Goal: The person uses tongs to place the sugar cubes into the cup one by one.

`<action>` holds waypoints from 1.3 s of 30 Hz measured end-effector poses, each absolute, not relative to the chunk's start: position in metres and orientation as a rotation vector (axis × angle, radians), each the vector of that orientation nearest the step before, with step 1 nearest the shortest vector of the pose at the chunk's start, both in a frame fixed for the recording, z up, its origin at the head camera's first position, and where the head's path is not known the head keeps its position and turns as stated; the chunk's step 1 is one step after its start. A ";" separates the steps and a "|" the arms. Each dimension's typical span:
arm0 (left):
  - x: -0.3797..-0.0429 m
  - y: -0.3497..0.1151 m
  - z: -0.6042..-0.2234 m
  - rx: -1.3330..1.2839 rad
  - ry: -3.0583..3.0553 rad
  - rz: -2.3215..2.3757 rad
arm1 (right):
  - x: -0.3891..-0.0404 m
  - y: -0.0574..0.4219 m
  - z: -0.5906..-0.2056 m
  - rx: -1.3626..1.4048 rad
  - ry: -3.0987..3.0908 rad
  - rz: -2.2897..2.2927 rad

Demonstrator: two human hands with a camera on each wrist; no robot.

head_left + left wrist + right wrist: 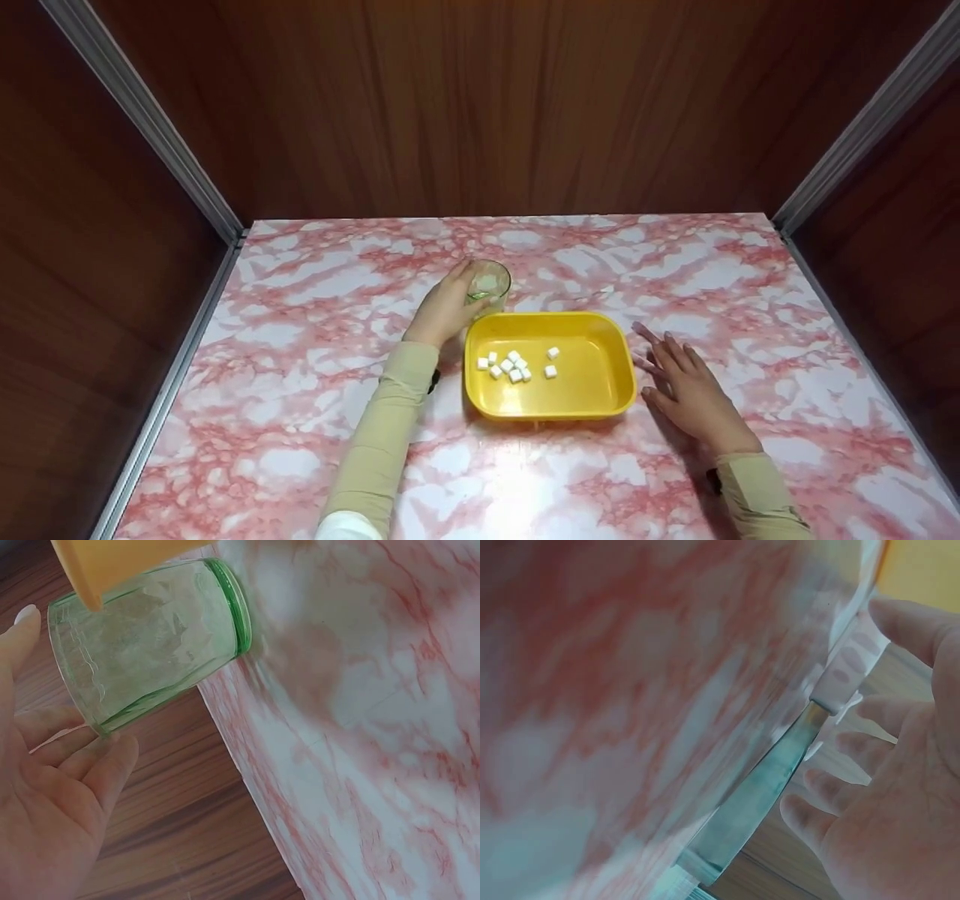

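A clear green-tinted glass (150, 637) stands upright on the table, just behind the yellow container. My left hand (442, 306) is around its left side, fingers toward the back and thumb in front. In the left wrist view the fingertips are right at the rim, and a small gap shows beside the thumb. My right hand (694, 401) hovers right of the container, fingers loosely spread. In the right wrist view its fingertips are close beside a shiny metal utensil with a pale, patterned end, like tongs (754, 799). Several small white cubes (515, 365) lie inside the yellow container.
The yellow container (550, 415) is shallow and rectangular with rounded corners, standing between the two hands. A red-and-white marbled table (315, 360) lies beneath everything. Brown wood-grain panels (480, 112) wall it in at the back and both sides.
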State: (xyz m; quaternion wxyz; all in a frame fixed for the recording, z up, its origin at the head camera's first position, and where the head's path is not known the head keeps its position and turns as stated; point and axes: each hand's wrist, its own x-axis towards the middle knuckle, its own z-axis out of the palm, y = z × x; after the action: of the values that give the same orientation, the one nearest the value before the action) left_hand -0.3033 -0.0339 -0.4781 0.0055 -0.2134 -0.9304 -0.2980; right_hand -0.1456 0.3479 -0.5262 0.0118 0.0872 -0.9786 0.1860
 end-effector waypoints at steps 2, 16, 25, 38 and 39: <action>-0.304 -0.034 -0.478 -0.673 -2.902 -0.940 | -0.146 0.346 -0.525 0.270 -3.059 0.564; -0.305 -0.032 -0.479 -0.667 -2.872 -0.936 | -0.148 0.333 -0.519 0.156 -3.154 0.394; -0.306 -0.033 -0.478 -0.669 -2.861 -0.933 | -0.152 0.330 -0.520 0.116 -3.112 0.348; -0.305 -0.033 -0.477 -0.686 -2.833 -0.920 | -0.155 0.331 -0.521 0.137 -3.060 0.332; -0.305 -0.033 -0.477 -0.684 -2.835 -0.919 | -0.156 0.331 -0.522 0.134 -3.059 0.331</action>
State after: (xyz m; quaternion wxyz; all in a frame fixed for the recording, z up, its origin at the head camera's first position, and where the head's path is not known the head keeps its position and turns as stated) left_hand -0.3046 -0.0327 -0.4769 0.0419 -0.2234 -0.9264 -0.3002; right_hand -0.1555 0.3310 -0.5216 0.0311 0.0435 -0.9928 0.1073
